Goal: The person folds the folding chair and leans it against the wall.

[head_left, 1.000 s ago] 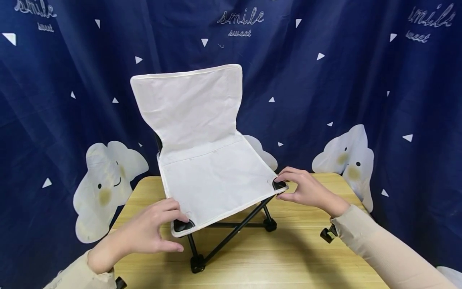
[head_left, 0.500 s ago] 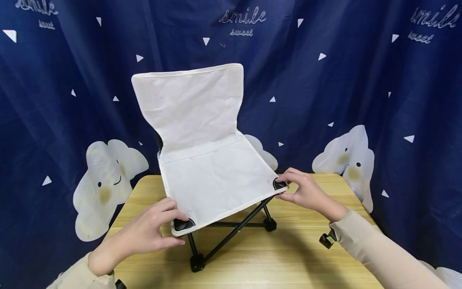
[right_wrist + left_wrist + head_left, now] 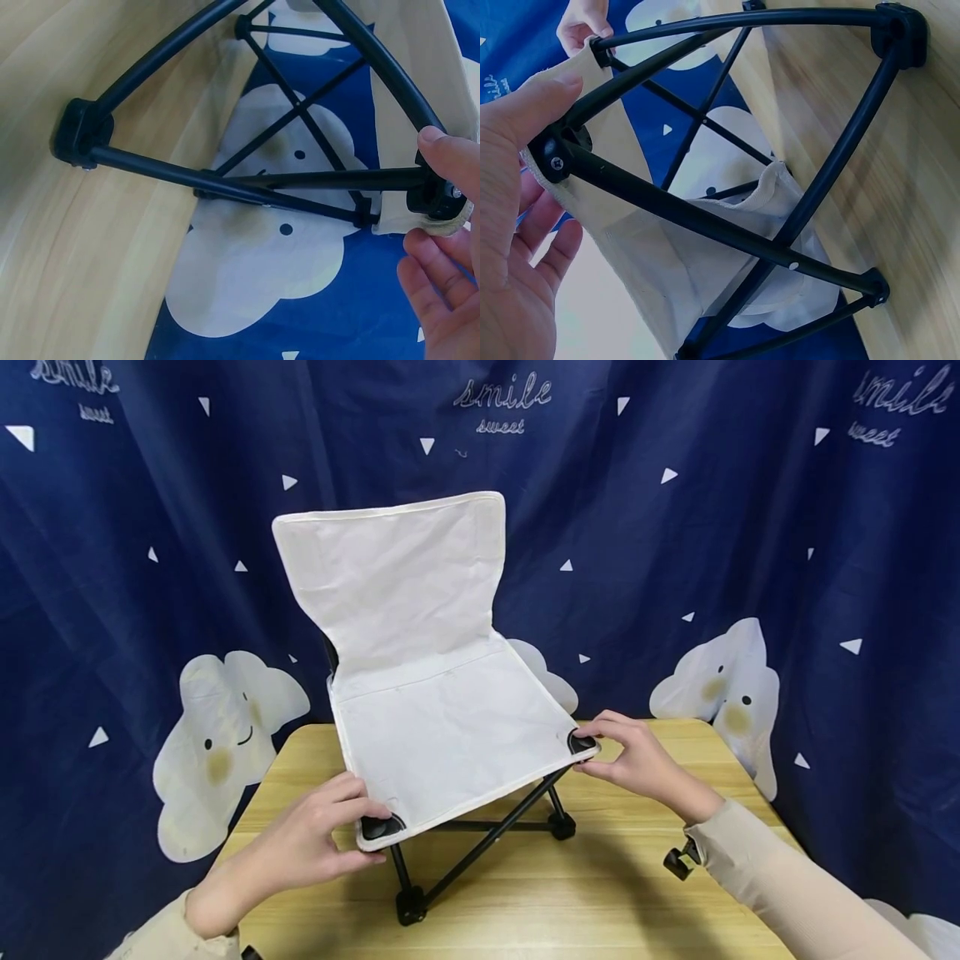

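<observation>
Little moved since earlier frame: both hands stayed on chair, which sat mid-table, backrest far. Left hand pinched near-left seat corner; right hand pinched right seat corner. Seat's front edge ran between them, each hand equally close.

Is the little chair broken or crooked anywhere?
Nothing looks broken. The small folding chair stands upright on the wooden table, its white fabric smooth with no tear showing and its black legs crossed evenly. The left hand and right hand each pinch a front seat corner.
</observation>
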Tool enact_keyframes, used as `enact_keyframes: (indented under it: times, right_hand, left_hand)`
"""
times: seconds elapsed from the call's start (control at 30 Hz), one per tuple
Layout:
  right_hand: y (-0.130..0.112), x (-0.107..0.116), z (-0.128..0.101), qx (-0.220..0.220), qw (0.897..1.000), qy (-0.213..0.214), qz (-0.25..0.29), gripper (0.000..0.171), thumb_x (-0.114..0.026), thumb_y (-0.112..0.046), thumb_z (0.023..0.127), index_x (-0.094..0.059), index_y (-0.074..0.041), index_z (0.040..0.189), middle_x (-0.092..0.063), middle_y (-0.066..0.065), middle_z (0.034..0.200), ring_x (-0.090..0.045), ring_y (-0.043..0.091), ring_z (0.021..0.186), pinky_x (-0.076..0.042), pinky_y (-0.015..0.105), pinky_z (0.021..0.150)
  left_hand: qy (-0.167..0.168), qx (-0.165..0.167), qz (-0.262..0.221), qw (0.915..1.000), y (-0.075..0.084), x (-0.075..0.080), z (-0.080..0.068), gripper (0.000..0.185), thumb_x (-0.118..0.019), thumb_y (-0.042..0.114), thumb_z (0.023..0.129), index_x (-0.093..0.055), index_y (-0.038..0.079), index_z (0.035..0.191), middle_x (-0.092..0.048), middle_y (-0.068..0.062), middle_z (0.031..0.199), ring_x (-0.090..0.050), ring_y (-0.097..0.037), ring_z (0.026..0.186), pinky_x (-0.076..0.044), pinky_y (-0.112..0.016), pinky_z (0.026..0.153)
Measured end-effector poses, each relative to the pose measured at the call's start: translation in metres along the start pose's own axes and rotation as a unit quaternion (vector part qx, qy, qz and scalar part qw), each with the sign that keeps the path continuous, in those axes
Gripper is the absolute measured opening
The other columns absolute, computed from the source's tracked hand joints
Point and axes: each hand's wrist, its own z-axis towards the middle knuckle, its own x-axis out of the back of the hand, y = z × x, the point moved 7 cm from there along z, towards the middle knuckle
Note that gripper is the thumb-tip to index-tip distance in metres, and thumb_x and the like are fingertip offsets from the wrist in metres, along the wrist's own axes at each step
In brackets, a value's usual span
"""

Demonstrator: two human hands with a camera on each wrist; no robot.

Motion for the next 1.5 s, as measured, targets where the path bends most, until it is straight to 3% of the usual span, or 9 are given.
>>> enact_keyframes:
  times: [0.2, 0.5, 0.83, 1.17, 1.5]
  right_hand:
    - [0.0006, 0.0014, -0.0021, -0.006, 1.000, 0.001, 0.000, 0.048, -0.102, 0.003, 0.063, -0.080, -0.006, 0.106, -0.078, 0.002, 0.099, -0.071, 0.016, 0.089, -0.051, 0.009, 0.090]
    - [-0.0015, 0.0042, -0.0015, 0.016, 1.000, 0.004, 0.024, 0.050, -0.098, 0.008, 0.064, -0.080, -0.006, 0.108, -0.079, 0.006, 0.103, -0.073, 0.021, 0.091, -0.049, 0.006, 0.095]
    - [-0.0060, 0.0075, 0.0001, 0.032, 0.999, 0.009, 0.026, 0.049, -0.100, 0.007, 0.064, -0.083, -0.007, 0.108, -0.081, 0.009, 0.102, -0.077, 0.026, 0.089, -0.052, 0.007, 0.093]
    - [-0.0039, 0.0053, -0.0015, 0.022, 0.998, 0.022, 0.049, 0.047, -0.097, 0.014, 0.064, -0.083, 0.000, 0.106, -0.081, 0.014, 0.100, -0.076, 0.026, 0.085, -0.053, 0.006, 0.086]
    - [-0.0022, 0.0067, -0.0014, 0.006, 0.999, 0.028, 0.032, 0.046, -0.097, 0.014, 0.065, -0.084, 0.001, 0.107, -0.081, 0.013, 0.099, -0.075, 0.023, 0.083, -0.053, 0.007, 0.081]
  left_hand:
    - [0.011, -0.003, 0.003, 0.9999, 0.0008, 0.0000, -0.0006, 0.054, -0.102, 0.015, 0.062, -0.077, 0.017, 0.110, -0.062, 0.009, 0.096, -0.057, -0.008, 0.090, -0.048, -0.017, 0.075]
    - [-0.009, 0.014, 0.015, 0.9997, 0.0004, 0.0018, -0.0006, 0.049, -0.102, 0.024, 0.067, -0.078, 0.021, 0.110, -0.060, 0.013, 0.095, -0.055, -0.003, 0.091, -0.048, -0.014, 0.077]
    - [0.009, -0.009, 0.017, 0.9998, 0.0005, 0.0014, -0.0001, 0.055, -0.103, 0.020, 0.061, -0.077, 0.019, 0.110, -0.062, 0.011, 0.094, -0.056, -0.007, 0.088, -0.046, -0.017, 0.073]
    - [0.004, -0.010, 0.015, 0.9998, 0.0000, 0.0024, 0.0018, 0.042, -0.100, 0.030, 0.074, -0.078, 0.021, 0.108, -0.065, 0.011, 0.095, -0.057, -0.006, 0.088, -0.049, -0.018, 0.076]
    - [0.023, -0.032, -0.004, 0.9992, -0.0039, 0.0037, 0.0076, 0.031, -0.092, 0.035, 0.087, -0.081, 0.018, 0.111, -0.064, 0.011, 0.093, -0.056, -0.006, 0.087, -0.047, -0.016, 0.072]
